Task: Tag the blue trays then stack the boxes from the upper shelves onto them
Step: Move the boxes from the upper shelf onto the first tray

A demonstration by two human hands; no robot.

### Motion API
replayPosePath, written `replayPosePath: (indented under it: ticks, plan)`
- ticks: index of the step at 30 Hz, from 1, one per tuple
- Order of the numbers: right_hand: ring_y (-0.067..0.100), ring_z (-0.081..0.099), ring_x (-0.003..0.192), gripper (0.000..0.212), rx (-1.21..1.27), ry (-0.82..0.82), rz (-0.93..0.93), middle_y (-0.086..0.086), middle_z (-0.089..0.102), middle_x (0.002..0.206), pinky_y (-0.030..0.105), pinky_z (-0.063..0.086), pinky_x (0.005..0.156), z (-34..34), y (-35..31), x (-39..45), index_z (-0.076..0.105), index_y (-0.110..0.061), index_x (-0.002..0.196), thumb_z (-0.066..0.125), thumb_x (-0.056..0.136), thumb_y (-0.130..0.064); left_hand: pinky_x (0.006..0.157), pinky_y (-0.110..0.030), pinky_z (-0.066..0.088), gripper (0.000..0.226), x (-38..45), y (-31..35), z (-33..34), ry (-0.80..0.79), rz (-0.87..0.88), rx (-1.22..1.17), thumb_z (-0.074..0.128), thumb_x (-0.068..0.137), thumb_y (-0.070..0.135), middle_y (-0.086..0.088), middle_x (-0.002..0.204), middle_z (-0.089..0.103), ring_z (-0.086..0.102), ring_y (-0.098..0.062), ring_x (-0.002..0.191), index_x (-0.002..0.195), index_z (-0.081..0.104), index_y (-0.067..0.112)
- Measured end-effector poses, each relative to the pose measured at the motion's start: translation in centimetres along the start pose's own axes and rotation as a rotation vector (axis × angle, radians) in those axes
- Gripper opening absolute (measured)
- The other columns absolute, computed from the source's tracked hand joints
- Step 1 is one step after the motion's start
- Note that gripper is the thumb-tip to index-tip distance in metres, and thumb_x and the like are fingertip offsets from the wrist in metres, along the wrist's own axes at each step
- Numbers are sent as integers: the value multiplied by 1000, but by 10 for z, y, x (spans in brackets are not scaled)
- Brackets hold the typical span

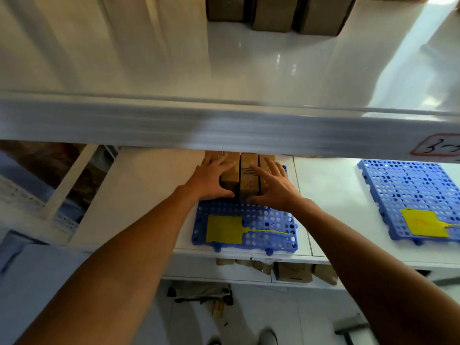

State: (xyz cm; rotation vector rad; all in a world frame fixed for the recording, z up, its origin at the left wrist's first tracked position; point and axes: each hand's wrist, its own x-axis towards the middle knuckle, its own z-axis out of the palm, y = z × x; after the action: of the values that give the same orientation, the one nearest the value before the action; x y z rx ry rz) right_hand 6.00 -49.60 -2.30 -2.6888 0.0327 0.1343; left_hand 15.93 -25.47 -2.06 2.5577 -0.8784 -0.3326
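Observation:
A blue perforated tray (261, 220) lies on the white middle shelf with a yellow tag (224, 229) on its near left part. Three brown cardboard boxes (249, 175) stand side by side on the tray's far half, partly hidden under the upper shelf beam. My left hand (211, 178) presses flat on the left box, and my right hand (273, 185) presses on the right box; fingers of both are spread. A second blue tray (410, 190) with its own yellow tag (423, 226) lies at the right. More brown boxes (273, 13) stand on the upper shelf.
The grey shelf beam (224, 125) crosses the view above my hands and carries a handwritten label (438, 145) at the right. Cardboard boxes (291, 272) sit on the shelf below. Tools (199, 295) lie on the floor.

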Motion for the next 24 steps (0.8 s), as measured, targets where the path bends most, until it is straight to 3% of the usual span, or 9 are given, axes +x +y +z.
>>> replayPosePath:
  ticks: [4,11,13,15,17,19,21,24]
  plan:
    - [38,-2,158,93,-1,75,36,-2,14,172,66,26,121,5,-4,2,33,-40,160,80,81,-55,121,-58,25,86,-3,-9,18,98,24,-93,81,81,38,12,167,22,0,-26,156,154,37,38]
    - [33,0,158,91,-36,96,71,-4,17,171,62,38,114,9,-13,-2,33,-41,159,79,81,-56,121,-52,26,86,-6,-8,19,76,36,-110,81,81,35,12,166,23,2,-21,156,155,37,37]
    - [33,1,157,95,-57,95,68,-2,19,169,61,41,114,10,-15,-5,31,-40,160,78,79,-61,119,-58,29,90,-9,-6,16,52,21,-114,82,79,39,8,164,27,12,-23,154,155,33,38]
    - [36,3,156,100,-87,115,79,0,20,167,62,38,116,8,-18,-8,27,-41,160,74,76,-69,119,-63,20,96,-12,-4,11,36,2,-47,77,76,56,7,162,31,17,-25,151,156,27,42]
    - [38,0,157,99,-70,146,116,-1,17,169,62,29,121,2,-23,-13,25,-42,159,64,76,-78,120,-62,4,94,-18,2,2,68,-3,29,63,76,73,12,164,27,14,-22,153,156,22,46]
    - [35,-6,159,92,-24,152,154,-4,11,173,58,19,126,-8,-29,-20,21,-41,161,53,84,-80,121,-60,-1,82,-25,12,-10,110,11,7,45,84,77,15,166,22,8,-15,155,156,24,44]
    - [28,-4,160,83,23,161,186,-6,10,173,54,15,128,-16,-38,-32,20,-37,163,44,93,-74,124,-55,5,68,-36,23,-23,125,25,-48,37,95,69,13,166,22,8,-13,156,156,32,39]
    - [20,3,161,71,79,190,222,-6,17,172,46,16,129,-31,-55,-51,26,-30,163,37,101,-63,121,-40,24,56,-53,35,-43,185,-12,-109,34,104,54,4,162,36,28,-16,151,151,46,29]
